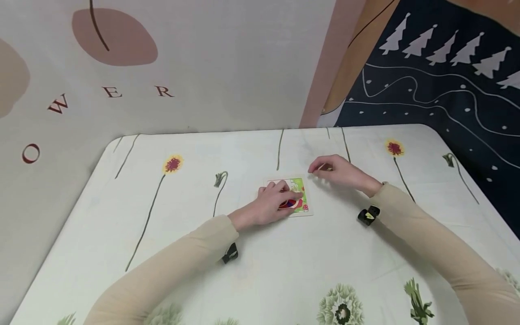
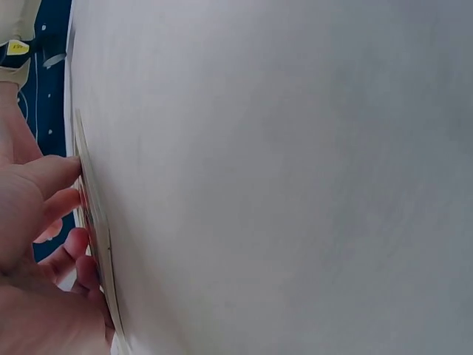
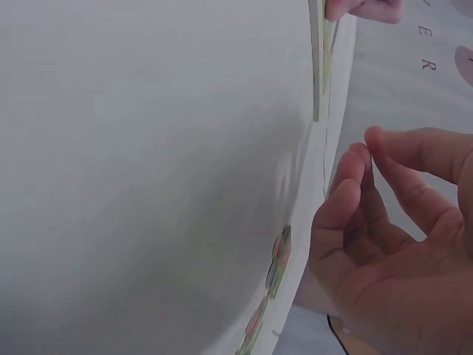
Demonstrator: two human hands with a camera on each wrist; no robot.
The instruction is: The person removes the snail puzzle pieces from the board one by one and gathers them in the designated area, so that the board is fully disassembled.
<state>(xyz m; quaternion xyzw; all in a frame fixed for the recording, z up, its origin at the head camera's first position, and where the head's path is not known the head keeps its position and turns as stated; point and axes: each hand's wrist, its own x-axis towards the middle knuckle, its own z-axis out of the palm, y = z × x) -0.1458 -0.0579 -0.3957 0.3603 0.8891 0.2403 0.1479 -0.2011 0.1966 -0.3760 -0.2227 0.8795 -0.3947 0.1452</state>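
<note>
On the table lies a thin square picture board [image 1: 300, 184], bright green with a red-and-white mushroom and a pale border; it looks like a children's puzzle. My left hand [image 1: 271, 203] rests on it from the left, fingers spread and touching its face, covering much of the picture. In the left wrist view the board [image 2: 100, 237] shows edge-on under the left fingertips [image 2: 76, 240]. To the board's right, my right hand [image 1: 337, 172] hovers over the cloth, fingers loosely bent. Its thumb and fingertips come close together in the right wrist view, and I see nothing held between them.
Small colourful flat pieces [image 3: 279, 260] lie on the table below the right hand in the right wrist view; the head view does not show them. A flower-printed white cloth [image 1: 170, 234] covers the table. Behind stand a pale printed curtain [image 1: 227, 67] and a dark one [image 1: 426, 99].
</note>
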